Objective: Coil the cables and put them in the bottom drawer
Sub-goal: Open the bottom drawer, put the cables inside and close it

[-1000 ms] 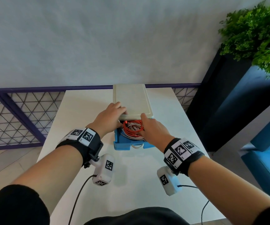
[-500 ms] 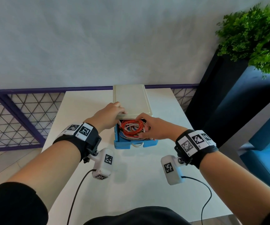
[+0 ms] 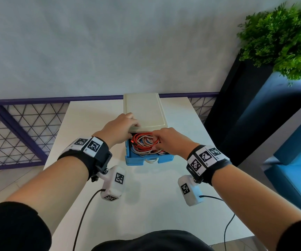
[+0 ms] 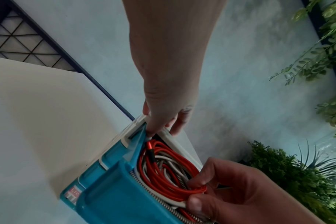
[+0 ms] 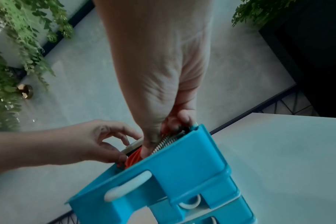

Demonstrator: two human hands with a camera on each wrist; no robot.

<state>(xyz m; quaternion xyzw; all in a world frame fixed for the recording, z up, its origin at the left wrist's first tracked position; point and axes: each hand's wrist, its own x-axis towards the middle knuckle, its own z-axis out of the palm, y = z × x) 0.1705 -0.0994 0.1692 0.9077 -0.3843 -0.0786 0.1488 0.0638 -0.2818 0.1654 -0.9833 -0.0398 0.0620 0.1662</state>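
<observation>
While I look down from the head camera, I see a small box of drawers (image 3: 144, 113) with a cream top, standing on a white table (image 3: 95, 124). One blue drawer (image 3: 148, 158) is pulled out toward me, and it is the top one, because the right wrist camera shows more blue drawers with white handles under it. The cables (image 3: 143, 144) lie coiled inside this open drawer: a red one, a white one, and one with a silvery braided skin. My right hand (image 3: 171, 142) is reaching into the drawer from the right side, and its fingers (image 4: 199, 181) and thumb are curled around the red loops and pinch them. My left hand (image 3: 120, 127) is on the near left corner of the box. Its fingers rest on the cream top, and its thumb (image 4: 152, 130) presses at the corner where the drawer goes in. It holds the edge of the box between fingers and thumb. A green plant (image 3: 282, 38) sits up on a dark planter at the right, well away from the box. Behind the table there is a purple rail (image 3: 37, 101) with wire mesh, and a grey wall.
</observation>
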